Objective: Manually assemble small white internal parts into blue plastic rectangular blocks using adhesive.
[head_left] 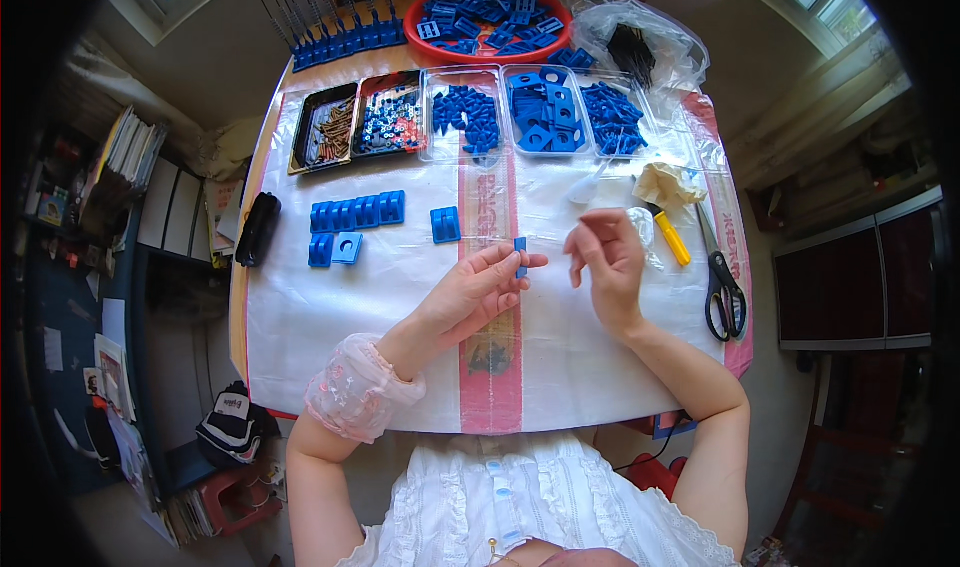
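Note:
My left hand (465, 295) pinches a small blue plastic piece (521, 257) edge-on between thumb and fingers, above the white sheet. To its right my right hand (610, 267) is raised, its fingers loosely bent and apart, and nothing shows in it. A single blue plastic part (445, 224) lies just beyond my left hand. Farther left is a row of similar blue parts (357, 211). Below that row lie another blue part (320, 250) and a flat blue plate with a round hole (347, 248).
Trays along the back hold brown screws (335, 132), nuts (390, 117) and blue pieces (470, 117). Behind them stand a red basin (410, 27) and a blue rack (350, 42). At right lie black scissors (725, 297) and a yellow-handled tool (673, 239); a black case (259, 229) sits left.

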The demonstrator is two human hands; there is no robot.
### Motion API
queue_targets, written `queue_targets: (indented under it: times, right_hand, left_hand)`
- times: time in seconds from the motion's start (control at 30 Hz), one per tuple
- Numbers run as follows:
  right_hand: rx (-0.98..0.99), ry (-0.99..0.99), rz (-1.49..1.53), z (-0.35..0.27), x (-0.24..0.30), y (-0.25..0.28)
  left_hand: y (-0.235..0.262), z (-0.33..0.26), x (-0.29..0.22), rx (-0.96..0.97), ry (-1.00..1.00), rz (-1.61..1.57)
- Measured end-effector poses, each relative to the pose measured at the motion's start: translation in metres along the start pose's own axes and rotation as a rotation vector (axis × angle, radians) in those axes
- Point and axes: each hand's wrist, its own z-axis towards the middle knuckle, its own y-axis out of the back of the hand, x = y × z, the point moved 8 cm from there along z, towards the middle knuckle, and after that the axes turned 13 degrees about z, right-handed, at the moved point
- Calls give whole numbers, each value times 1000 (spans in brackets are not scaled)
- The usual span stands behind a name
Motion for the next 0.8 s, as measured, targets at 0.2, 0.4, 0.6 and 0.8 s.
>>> queue_targets:
  times: [0.2,0.4,0.6,0.8]
  right_hand:
    - [-230,263,-689,30,48,37]
    - [-51,323,-1120,45,40,31]
    - [-8,318,-1173,49,17,34]
    - [25,323,-1014,51,22,35]
  left_hand:
    - [-12,-3,-8,25,0,-71]
    - [-17,-2,-5,83,-13,-129]
    - [-24,-6,-2,128,8,-190]
    - [-17,-4,4,106,35,-222]
